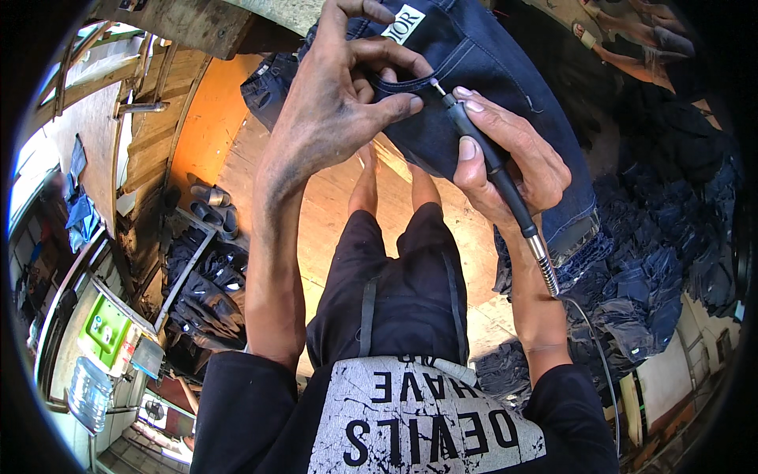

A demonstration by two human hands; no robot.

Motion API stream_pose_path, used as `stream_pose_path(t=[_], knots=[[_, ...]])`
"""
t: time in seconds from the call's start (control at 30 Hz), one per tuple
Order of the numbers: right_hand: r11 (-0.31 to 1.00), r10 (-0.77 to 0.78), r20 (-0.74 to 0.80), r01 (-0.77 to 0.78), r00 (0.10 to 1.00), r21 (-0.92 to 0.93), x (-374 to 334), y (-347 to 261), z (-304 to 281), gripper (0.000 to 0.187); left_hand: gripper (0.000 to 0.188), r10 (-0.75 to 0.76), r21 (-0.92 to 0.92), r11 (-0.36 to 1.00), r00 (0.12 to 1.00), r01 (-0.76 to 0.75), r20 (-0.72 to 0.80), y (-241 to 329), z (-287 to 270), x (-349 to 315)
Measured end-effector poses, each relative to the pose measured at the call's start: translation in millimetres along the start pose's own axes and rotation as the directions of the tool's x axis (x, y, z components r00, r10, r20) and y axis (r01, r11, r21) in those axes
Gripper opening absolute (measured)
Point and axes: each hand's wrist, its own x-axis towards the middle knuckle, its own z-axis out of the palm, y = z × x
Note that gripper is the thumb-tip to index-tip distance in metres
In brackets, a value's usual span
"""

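My left hand [339, 103] reaches up and forward, thumb and fingers pinched shut on the pocket edge of a pair of dark blue jeans [489, 87]. My right hand [509, 162] is wrapped around a slim black rotary tool handpiece [493, 166], held like a pen, its metal tip touching the denim just beside my left fingertips. The jeans hang in front of both hands. A heap of more jeans [655, 268] lies below and to the right of my right hand.
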Motion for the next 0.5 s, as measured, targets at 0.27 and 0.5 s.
stream_pose_path(t=[0.27,0.5], knots=[[0.998,0.06,-0.005,-0.06,0.998,0.003,1.2,-3.3,-3.0,0.03,0.077,0.255,-0.064,0.965,0.967,-0.256,-0.018,-18.3,1.1,-0.2],[0.996,0.088,-0.012,-0.088,0.996,0.014,1.4,-3.8,-3.1,0.031,0.079,0.3,0.008,0.954,0.954,-0.3,0.0,-29.3,2.6,4.3]])
